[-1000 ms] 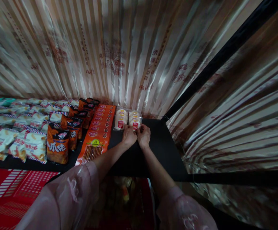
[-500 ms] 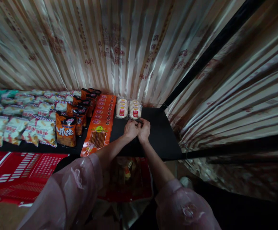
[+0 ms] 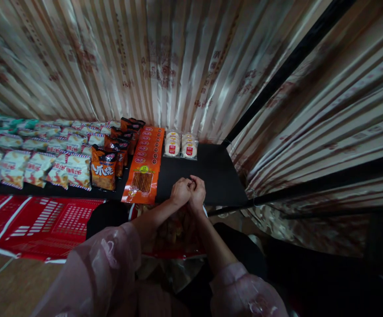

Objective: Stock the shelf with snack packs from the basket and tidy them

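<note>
My left hand [image 3: 180, 192] and my right hand [image 3: 198, 193] meet over the front part of the black shelf [image 3: 217, 176]. Both are closed, fingers curled in against each other; whatever may be between them is hidden. Just beyond them lie two rows of clear-wrapped round white cakes [image 3: 172, 144] with red labels, overlapping each other. To the left of my left hand, long orange snack packs [image 3: 148, 165] lie overlapped from back to front.
Orange-and-black snack bags [image 3: 103, 169] and white snack bags [image 3: 36, 169] stand in rows on the left. Red baskets [image 3: 51, 229] sit below the shelf. A black pole [image 3: 277, 79] slants across the pleated curtain [image 3: 178, 66].
Both hands have drawn back from the front edge of the white cakes toward me, still together. The view has shifted slightly, with the shelf goods appearing a little farther right.
</note>
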A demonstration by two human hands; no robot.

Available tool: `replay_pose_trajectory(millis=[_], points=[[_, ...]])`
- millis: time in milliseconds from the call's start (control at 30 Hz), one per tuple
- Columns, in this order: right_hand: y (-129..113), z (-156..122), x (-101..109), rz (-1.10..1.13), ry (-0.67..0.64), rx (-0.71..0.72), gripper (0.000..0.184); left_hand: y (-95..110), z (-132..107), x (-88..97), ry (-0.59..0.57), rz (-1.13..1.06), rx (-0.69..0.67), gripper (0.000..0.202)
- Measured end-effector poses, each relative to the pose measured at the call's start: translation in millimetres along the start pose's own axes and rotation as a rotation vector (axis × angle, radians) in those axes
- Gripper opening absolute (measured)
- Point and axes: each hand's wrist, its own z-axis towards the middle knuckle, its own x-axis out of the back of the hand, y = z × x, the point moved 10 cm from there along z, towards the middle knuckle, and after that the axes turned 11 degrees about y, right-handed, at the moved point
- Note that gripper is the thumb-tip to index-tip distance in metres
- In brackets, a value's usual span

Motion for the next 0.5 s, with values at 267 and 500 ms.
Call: replay_pose_trajectory(millis=[267,500], points=[[6,-80,33,0.098,-0.068,0.103,0.032,-5,-86,-23.3,-0.070,-0.104,-0.283,0.025],[53,-144,6,-0.159,-0.339,-0.082,0.033,-82,-143,-65.9,-0.234,-0.103,-0.144,0.047]])
